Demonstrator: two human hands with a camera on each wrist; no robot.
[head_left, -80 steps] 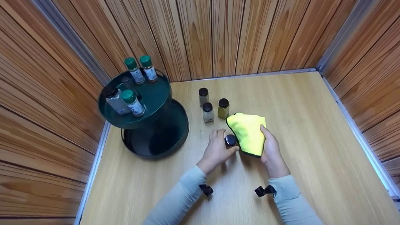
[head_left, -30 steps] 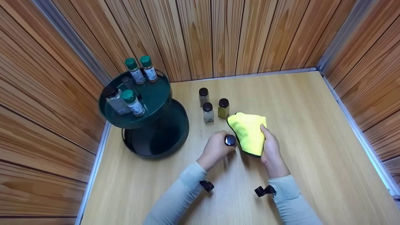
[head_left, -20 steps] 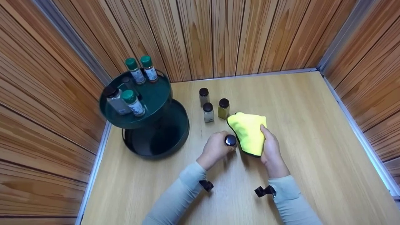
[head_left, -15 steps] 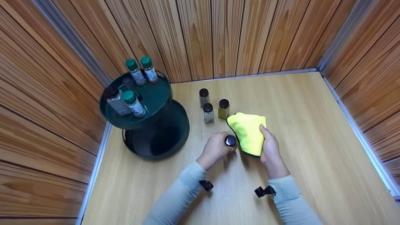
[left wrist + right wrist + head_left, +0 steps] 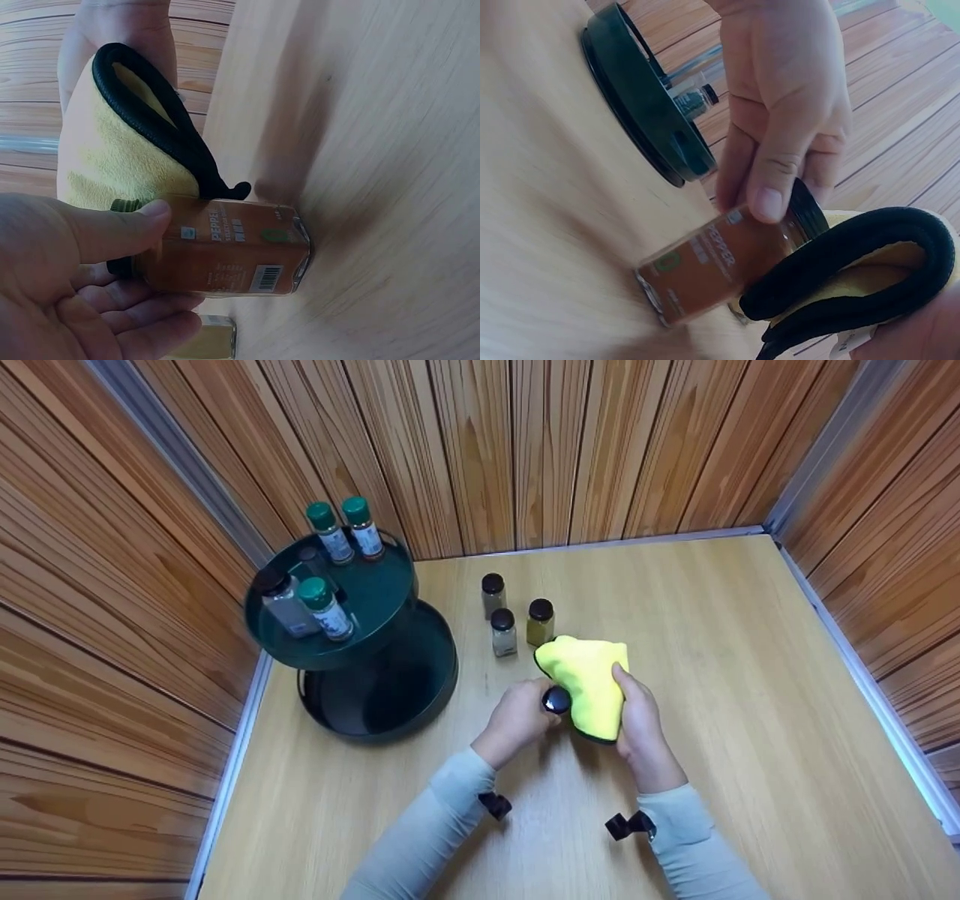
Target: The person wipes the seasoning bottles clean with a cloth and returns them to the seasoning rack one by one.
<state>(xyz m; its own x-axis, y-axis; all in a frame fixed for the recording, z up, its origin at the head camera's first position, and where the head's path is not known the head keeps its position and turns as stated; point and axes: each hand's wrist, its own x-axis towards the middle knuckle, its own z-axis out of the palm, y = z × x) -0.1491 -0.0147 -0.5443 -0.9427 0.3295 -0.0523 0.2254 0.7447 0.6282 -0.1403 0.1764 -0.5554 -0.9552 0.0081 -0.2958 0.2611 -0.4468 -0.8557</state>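
Note:
My left hand [image 5: 519, 712] grips a spice jar [image 5: 225, 247] near its neck, thumb on one side and fingers on the other. The jar has a black cap [image 5: 556, 700], reddish-brown powder inside and a label reading PEPPER. A folded yellow cloth [image 5: 589, 682] with black edging is held by my right hand [image 5: 641, 727], thumb on top. In the left wrist view the cloth lies against the jar's side just below the cap. The fingers under the cloth are hidden. Whether the jar's base touches the table is hard to tell.
Three black-capped jars stand behind my hands: a grey one [image 5: 493, 598], a pale one [image 5: 503, 634] and a yellow-green one [image 5: 540, 624]. At left, a dark green two-tier round rack [image 5: 379, 619] carries several jars on top, including a green-capped jar [image 5: 327, 611]. Wooden walls enclose the table.
My left hand's fingers have closed round the pepper jar. My right hand has brought the yellow cloth leftward against the jar. The view has shifted slightly.

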